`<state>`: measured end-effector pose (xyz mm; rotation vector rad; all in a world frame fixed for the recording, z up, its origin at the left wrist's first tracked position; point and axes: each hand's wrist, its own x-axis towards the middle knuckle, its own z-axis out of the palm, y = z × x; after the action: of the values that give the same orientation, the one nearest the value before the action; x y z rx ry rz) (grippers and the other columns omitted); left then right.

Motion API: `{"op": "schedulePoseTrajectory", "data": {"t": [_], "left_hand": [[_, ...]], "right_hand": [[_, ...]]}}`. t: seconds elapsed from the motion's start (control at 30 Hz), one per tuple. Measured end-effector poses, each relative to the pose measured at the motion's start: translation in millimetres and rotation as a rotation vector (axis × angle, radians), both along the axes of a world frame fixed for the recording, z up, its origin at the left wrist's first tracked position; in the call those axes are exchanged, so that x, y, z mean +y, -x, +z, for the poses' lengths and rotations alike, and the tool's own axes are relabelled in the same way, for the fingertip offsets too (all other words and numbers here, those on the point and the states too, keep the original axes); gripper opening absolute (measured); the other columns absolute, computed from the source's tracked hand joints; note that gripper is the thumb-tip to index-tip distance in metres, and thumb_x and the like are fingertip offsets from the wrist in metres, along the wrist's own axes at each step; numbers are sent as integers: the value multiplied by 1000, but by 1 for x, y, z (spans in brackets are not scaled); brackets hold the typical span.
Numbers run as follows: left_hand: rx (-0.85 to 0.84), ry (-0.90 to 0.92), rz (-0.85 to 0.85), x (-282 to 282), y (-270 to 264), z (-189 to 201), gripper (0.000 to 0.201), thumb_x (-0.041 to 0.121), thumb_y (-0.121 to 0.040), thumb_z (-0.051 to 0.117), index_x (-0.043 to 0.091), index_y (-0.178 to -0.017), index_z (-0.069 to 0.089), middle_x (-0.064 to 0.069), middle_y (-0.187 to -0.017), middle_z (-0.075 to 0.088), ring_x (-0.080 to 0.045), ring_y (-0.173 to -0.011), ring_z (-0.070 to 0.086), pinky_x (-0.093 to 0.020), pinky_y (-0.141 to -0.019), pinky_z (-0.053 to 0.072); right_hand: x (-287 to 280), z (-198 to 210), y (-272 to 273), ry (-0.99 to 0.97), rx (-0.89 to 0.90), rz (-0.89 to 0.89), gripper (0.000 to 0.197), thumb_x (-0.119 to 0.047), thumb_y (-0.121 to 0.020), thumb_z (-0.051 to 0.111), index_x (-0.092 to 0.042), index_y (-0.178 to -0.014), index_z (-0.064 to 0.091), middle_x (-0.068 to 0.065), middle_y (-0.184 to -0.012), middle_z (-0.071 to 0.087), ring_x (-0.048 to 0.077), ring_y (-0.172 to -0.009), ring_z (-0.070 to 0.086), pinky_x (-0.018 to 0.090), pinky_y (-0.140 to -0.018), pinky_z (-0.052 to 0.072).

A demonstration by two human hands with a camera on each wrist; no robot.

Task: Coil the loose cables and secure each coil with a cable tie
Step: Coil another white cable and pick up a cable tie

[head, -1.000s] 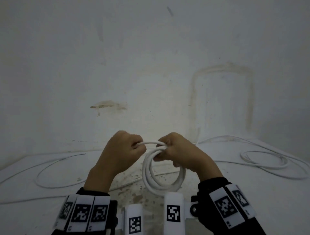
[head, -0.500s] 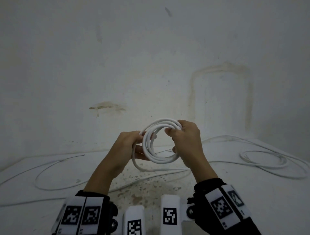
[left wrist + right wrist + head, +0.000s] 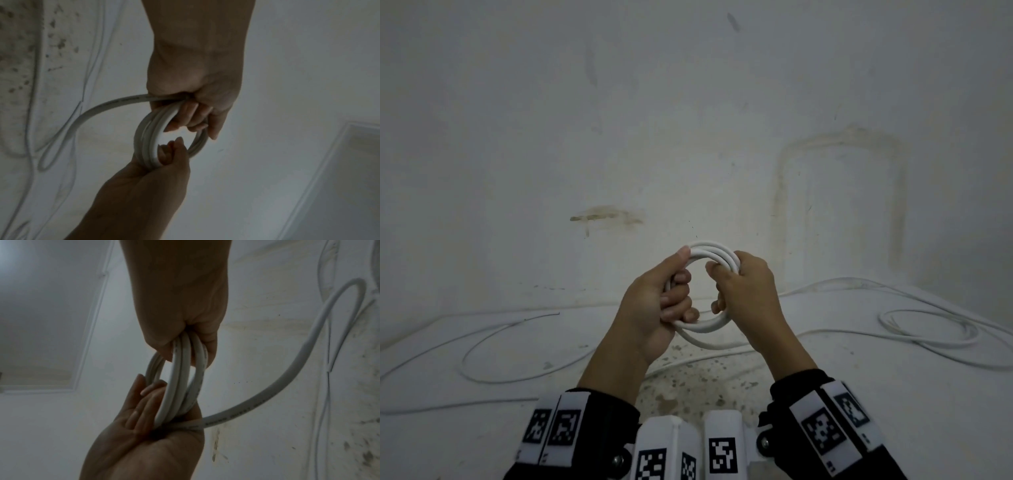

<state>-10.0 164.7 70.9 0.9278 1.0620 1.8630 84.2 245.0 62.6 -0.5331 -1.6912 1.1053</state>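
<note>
A thick white cable coil [image 3: 709, 253] of about three loops is held upright above the surface between both hands. My left hand [image 3: 674, 301] grips its left side, fingers curled through the ring and thumb on the top arc. My right hand [image 3: 726, 284] grips the right side. The left wrist view shows the coil [image 3: 147, 138] with my left hand [image 3: 191, 116] above and my right hand [image 3: 166, 155] below. In the right wrist view, my right hand [image 3: 185, 345] pinches the coil [image 3: 176, 386] and my left hand [image 3: 141, 410] cups it. A loose tail [image 3: 308, 345] trails away. No cable tie shows.
Thin white cables lie loose on the stained white surface: a wide loop [image 3: 482, 359] at the left and a flat coil [image 3: 928, 329] at the right. A marked white wall [image 3: 688, 137] rises close behind.
The coil has risen from hanging low to upright between my hands. My left hand has shifted from pinching a strand to wrapping its fingers through the ring. The slack loop below has shortened.
</note>
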Motion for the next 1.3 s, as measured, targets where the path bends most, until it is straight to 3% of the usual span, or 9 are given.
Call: {"op": "schedulePoseTrajectory", "data": {"t": [0.17,0.37,0.5,0.6,0.73,0.9,1.0,1.13,1.3], "left_hand": [[-8,32,104,4,2,-3,40,29,-87,59,12,-56,39,5,-36,20,-9,-28,16,-17,-35,22],[-38,93,-12,3,4,-7,38,29,-84,49,13,-52,39,6,-34,19,-8,-27,15,-17,-37,24],[-39,97,30,2,3,-6,43,32,-85,48,13,-49,36,6,-34,21,-9,-27,14,-16,-37,24],[-6,11,205,4,1,-5,43,30,-87,55,13,-53,36,5,-37,24,-10,-28,16,-16,-36,23],[-162,-188,399,4,2,0,39,28,-89,57,16,-57,38,6,-41,27,-10,-30,18,-17,-37,24],[-353,-404,561,-2,1,6,36,29,-91,56,17,-61,41,7,-44,29,-10,-35,19,-20,-41,27],[-381,-438,551,-4,-1,8,37,31,-92,54,16,-62,39,7,-46,29,-10,-36,19,-20,-42,29],[-360,-399,513,-6,-8,12,36,30,-93,54,16,-63,38,7,-44,29,-9,-33,19,-18,-40,28],[-266,-219,516,-1,-10,15,37,29,-93,57,13,-63,41,6,-39,28,-8,-29,20,-18,-37,28]], "right_hand": [[-6,-2,-2,-23,-45,70,14,-7,-82,55,-2,-95,56,10,-75,53,18,-58,52,18,-45,47],[-9,-1,0,-60,-39,-15,10,-18,-60,43,-10,-60,36,1,-55,27,20,-56,27,34,-51,33],[-6,-3,0,-133,-74,23,14,-14,-71,46,-7,-62,38,2,-56,32,20,-54,31,34,-50,36],[-2,-2,-5,-149,-112,110,6,-5,-86,48,0,-87,52,10,-67,49,27,-56,50,28,-51,47],[1,0,-11,-35,-132,92,33,-39,-92,52,-21,-119,44,15,-83,66,21,-68,66,23,-58,54],[0,0,-20,153,-466,197,74,-57,-96,30,4,-73,67,14,-53,60,22,-39,54,22,-42,47],[-6,-6,-18,255,-696,453,97,-77,-84,16,6,-93,66,17,-61,64,24,-46,59,26,-50,52],[-2,-13,-10,397,-482,505,76,-69,-88,29,-5,-126,42,23,-81,69,30,-65,66,34,-63,57],[15,-8,-15,596,64,424,31,-34,-96,49,-5,-107,50,21,-84,70,32,-73,69,42,-71,56]]}}
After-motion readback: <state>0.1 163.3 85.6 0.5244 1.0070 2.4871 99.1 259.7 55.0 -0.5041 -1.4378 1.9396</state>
